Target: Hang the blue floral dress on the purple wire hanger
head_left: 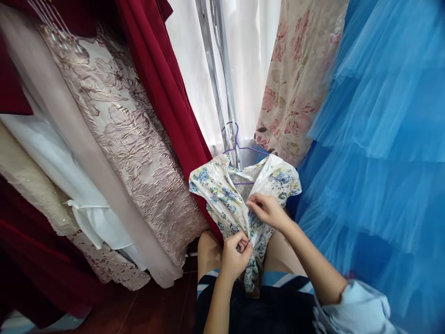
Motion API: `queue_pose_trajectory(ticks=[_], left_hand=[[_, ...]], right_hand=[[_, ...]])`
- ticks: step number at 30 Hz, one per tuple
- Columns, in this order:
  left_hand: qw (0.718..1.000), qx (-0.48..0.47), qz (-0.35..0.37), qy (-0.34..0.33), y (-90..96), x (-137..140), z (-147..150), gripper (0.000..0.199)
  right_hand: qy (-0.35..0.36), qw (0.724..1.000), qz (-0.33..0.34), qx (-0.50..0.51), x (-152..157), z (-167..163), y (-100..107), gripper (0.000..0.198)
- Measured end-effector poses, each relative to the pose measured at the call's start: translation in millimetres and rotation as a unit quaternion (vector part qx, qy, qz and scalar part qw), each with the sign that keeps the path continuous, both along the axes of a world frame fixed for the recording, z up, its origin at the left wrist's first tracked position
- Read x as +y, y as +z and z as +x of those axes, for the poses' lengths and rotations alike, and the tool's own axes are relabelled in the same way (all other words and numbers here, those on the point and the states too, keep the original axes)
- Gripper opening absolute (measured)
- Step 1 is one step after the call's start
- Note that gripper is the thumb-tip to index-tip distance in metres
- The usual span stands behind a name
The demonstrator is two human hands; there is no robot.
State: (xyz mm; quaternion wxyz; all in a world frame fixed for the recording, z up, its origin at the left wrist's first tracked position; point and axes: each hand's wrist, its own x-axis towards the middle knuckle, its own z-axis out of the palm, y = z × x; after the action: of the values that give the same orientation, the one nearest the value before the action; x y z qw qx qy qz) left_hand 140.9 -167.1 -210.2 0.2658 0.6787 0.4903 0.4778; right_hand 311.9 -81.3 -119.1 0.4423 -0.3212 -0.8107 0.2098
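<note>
A white garment with blue flowers and green leaves (227, 204) hangs on a purple hanger (237, 144) in front of me, its lower part falling between my legs. Low on its front opening, my left hand (237, 255) is closed, fingers curled and pinching the edge of the cloth. Higher up, near the chest, my right hand (266, 209) pinches the other side of the opening between thumb and fingers. The neckline gapes above my hands, and the hanger's lower bar shows inside it. Any fastener under my fingertips is too small to make out.
A metal stand (217, 69) rises behind the hanger before a white curtain (246, 60). Left hang a dark red garment (163, 88) and a pink brocade dress (128, 134). Right are a beige floral dress (292, 88) and a blue tiered tulle dress (378, 139). Dark red tiles (160, 306) lie below.
</note>
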Motion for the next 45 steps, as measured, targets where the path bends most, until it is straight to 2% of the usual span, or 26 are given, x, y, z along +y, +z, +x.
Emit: queue_pose_trajectory(ticks=[4,8,11,15,17,19,22,25,28,29,31,33,35,40,45], left_hand=[[1.000,0.004,-0.008,-0.005,10.7,-0.7,6.4,0.017],[0.999,0.021,-0.026,-0.022,20.0,1.8,16.6,0.015],[0.998,0.030,-0.043,-0.044,16.4,2.7,25.5,0.014],[0.995,0.044,-0.066,-0.065,1.8,0.7,33.4,0.015],[0.993,0.054,-0.074,-0.067,-1.5,1.7,31.9,0.014],[0.992,0.081,-0.061,-0.075,5.0,7.0,25.9,0.011],[0.992,0.114,0.034,-0.049,40.8,25.8,13.3,0.014],[0.979,0.104,0.173,0.032,103.7,56.8,4.6,0.022],[0.943,0.133,0.293,0.085,167.8,94.5,1.0,0.031],[0.930,0.157,0.320,0.088,184.0,106.7,0.2,0.034],[0.916,0.231,0.325,0.050,205.6,127.1,-1.4,0.028],[0.903,0.291,0.315,0.019,214.2,139.4,-2.6,0.022],[0.894,0.310,0.322,0.027,215.4,142.7,-3.3,0.022],[0.891,0.255,0.363,0.098,214.7,134.2,-7.8,0.018],[0.903,0.205,0.360,0.113,215.6,131.9,-16.4,0.016]], right_hand=[[-0.052,0.992,0.106,-0.045,44.6,-11.2,54.0,0.015],[-0.099,0.980,0.167,-0.053,76.4,-16.7,87.2,0.011],[-0.132,0.973,0.179,-0.054,87.0,-15.8,98.1,0.011],[-0.174,0.967,0.186,-0.018,90.6,-12.3,102.8,0.012],[-0.170,0.968,0.186,0.007,90.0,-10.6,102.2,0.011],[-0.154,0.970,0.179,0.048,88.2,-9.1,99.7,0.010],[-0.131,0.973,0.129,0.139,84.1,-8.8,92.6,0.016],[-0.073,0.964,-0.012,0.254,79.1,-12.3,83.9,0.022],[0.008,0.917,-0.178,0.357,73.0,-17.4,77.7,0.026],[0.031,0.900,-0.215,0.378,71.0,-18.9,76.7,0.027],[0.058,0.877,-0.257,0.400,67.8,-21.6,75.7,0.029],[0.065,0.865,-0.277,0.414,66.5,-24.5,75.2,0.029],[0.065,0.857,-0.293,0.419,66.7,-28.2,74.0,0.028],[0.089,0.838,-0.344,0.413,67.5,-41.0,68.1,0.033],[0.078,0.839,-0.363,0.396,63.5,-51.6,60.8,0.028]])
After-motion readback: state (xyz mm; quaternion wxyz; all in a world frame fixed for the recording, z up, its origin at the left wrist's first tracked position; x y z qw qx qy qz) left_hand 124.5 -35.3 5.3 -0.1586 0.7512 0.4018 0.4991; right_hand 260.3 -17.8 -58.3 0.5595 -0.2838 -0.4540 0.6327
